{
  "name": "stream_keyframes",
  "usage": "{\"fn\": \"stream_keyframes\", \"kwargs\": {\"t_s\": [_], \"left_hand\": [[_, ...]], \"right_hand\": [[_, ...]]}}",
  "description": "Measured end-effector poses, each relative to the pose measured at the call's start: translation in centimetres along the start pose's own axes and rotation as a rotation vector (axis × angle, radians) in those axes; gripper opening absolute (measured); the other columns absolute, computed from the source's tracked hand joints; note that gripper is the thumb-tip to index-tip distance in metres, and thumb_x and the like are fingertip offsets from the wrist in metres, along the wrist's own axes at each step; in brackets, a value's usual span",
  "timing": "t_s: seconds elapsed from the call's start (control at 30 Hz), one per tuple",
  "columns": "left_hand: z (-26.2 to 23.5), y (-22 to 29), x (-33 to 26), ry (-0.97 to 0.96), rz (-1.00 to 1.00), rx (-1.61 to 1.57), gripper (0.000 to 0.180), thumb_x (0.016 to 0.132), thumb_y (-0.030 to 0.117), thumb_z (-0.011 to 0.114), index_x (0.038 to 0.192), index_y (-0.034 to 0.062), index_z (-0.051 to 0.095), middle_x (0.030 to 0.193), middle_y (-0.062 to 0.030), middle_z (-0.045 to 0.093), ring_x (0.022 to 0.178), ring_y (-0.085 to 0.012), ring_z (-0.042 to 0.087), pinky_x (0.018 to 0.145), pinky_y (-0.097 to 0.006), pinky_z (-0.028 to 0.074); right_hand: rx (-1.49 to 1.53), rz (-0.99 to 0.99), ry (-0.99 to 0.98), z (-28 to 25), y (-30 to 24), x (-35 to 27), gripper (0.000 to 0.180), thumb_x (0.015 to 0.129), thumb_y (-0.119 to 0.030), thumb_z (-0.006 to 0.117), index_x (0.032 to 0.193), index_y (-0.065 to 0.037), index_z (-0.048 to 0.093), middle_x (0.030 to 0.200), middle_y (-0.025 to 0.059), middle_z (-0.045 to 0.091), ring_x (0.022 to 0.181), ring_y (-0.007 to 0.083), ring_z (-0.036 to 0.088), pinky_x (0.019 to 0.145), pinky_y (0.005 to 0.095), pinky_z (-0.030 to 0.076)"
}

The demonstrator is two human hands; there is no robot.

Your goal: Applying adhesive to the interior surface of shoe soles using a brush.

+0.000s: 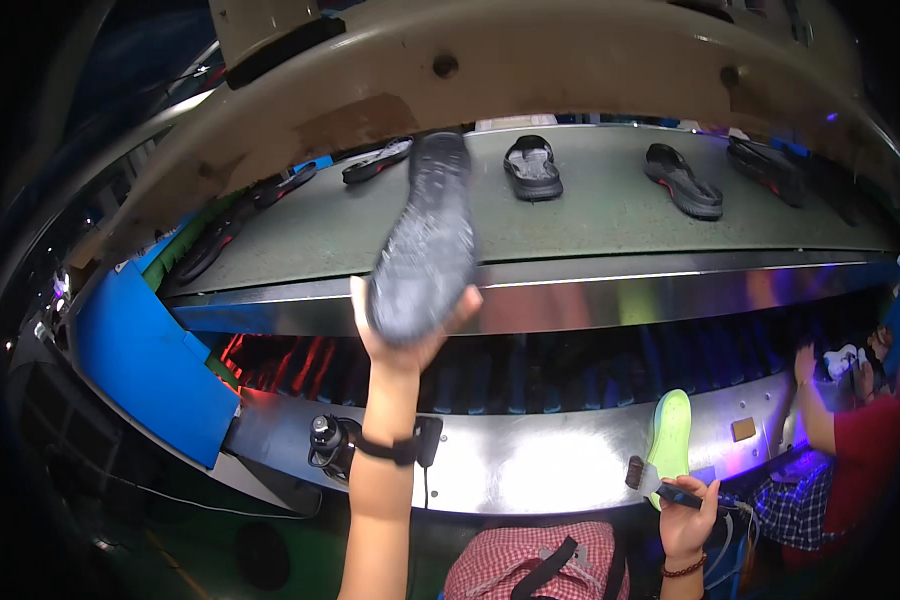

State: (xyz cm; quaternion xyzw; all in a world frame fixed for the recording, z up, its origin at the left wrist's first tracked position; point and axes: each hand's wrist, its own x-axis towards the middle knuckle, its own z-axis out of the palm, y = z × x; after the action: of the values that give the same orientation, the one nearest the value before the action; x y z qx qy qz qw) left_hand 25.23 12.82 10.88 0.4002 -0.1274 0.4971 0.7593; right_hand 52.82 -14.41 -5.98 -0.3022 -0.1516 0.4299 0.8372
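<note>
Grey conveyor belt [610,215] carries black soles. Our left hand [407,335] grips grey sole [428,240] by its heel only, above belt edge; it may slip. Right hand [688,510] holds brush [660,485] near green sole [668,435].

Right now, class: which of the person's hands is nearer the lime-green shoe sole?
Right. The right hand, holding a brush, sits just below the green sole; the left hand holds a grey sole far up-left.

A shoe factory line: conveyor belt [590,215] with spaced black soles [532,167], workers alongside.
</note>
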Motion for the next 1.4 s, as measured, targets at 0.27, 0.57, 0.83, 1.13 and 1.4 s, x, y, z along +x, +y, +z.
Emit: {"fn": "stream_keyframes", "kwargs": {"t_s": [0.27, 0.57, 0.83, 1.13, 1.4], "left_hand": [[-3.3, 3.3, 6.0, 0.694, 0.191, 0.187, 0.086, 0.084, 0.058, 0.044, 0.142, 0.0043, 0.011, 0.149, -0.0127, 0.01, 0.136, -0.0296, 0.016, 0.11, -0.047, 0.015], [-1.4, -1.8, 13.4, 0.343, -0.195, 1.804, 0.067, 0.079, 0.03, 0.063, 0.133, 0.0007, 0.037, 0.132, -0.0265, 0.04, 0.122, -0.033, 0.041, 0.093, -0.039, 0.042], [-1.5, -4.5, 19.4, -0.08, -0.546, 2.54, 0.086, 0.067, 0.023, 0.069, 0.138, 0.0015, 0.025, 0.145, -0.0164, 0.022, 0.133, -0.0315, 0.025, 0.107, -0.039, 0.025], [-3.9, -7.1, 22.6, -0.013, -0.498, 2.665, 0.071, 0.062, 0.016, 0.074, 0.125, 0.0016, 0.044, 0.119, -0.0194, 0.053, 0.115, -0.0326, 0.046, 0.098, -0.038, 0.037], [3.5, -8.2, 12.5, -0.082, 0.174, 2.296, 0.038, 0.071, 0.001, 0.067, 0.104, 0.003, 0.049, 0.074, -0.0046, 0.05, 0.072, -0.0177, 0.048, 0.069, -0.03, 0.038]], "right_hand": [[0.023, 0.182, 0.066, -3.7, 1.7, 1.6, 0.057, 0.094, -0.048, 0.032, 0.101, 0.004, 0.056, 0.094, 0.0208, 0.063, 0.072, 0.0241, 0.059, 0.064, 0.0302, 0.045], [-0.096, 0.147, -0.013, -7.7, 3.4, 4.9, 0.026, 0.084, -0.003, 0.056, 0.109, 0.006, 0.056, 0.102, 0.0122, 0.061, 0.083, 0.0168, 0.059, 0.073, 0.0252, 0.047], [-0.228, 0.207, -0.004, -8.5, 3.5, 5.3, 0.027, 0.082, 0.002, 0.06, 0.109, 0.005, 0.057, 0.106, 0.0129, 0.061, 0.086, 0.0138, 0.06, 0.076, 0.0239, 0.049], [-0.177, 0.281, 0.025, -10.6, 4.8, 5.1, 0.028, 0.083, 0.0, 0.059, 0.111, 0.005, 0.057, 0.106, 0.0129, 0.062, 0.082, 0.0109, 0.059, 0.073, 0.0223, 0.048], [-0.181, 0.192, 0.129, -11.4, 3.1, 5.6, 0.022, 0.081, 0.001, 0.058, 0.103, 0.006, 0.061, 0.101, 0.0117, 0.064, 0.087, 0.0124, 0.059, 0.081, 0.0233, 0.047]]}}
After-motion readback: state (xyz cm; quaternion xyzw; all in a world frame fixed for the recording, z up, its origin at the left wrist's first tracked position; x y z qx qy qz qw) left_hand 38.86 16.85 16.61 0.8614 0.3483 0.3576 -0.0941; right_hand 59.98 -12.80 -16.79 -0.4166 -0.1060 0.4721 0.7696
